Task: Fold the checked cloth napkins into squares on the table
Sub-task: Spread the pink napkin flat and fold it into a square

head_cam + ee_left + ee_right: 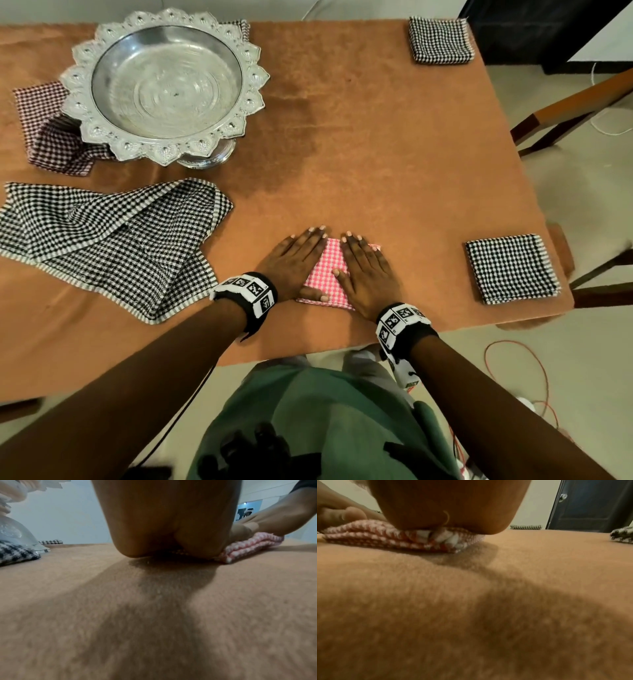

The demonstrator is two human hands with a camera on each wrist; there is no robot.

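Note:
A pink checked napkin (327,270), folded small, lies near the table's front edge. My left hand (298,260) presses flat on its left side and my right hand (366,267) presses flat on its right side, fingers straight. The wrist views show the napkin's stacked layers (247,547) (373,536) squeezed under the heels of my left hand (164,520) and right hand (447,504). A large black checked napkin (113,240) lies rumpled and unfolded to the left. Two black checked napkins sit folded into squares, one at the right edge (512,269) and one at the far right corner (440,40).
A silver pedestal bowl (168,85) stands at the far left, with a dark red checked napkin (51,137) partly under it. The table (376,154) wears an orange-brown cover. A wooden chair (568,113) stands off the right side. Cables lie on the floor.

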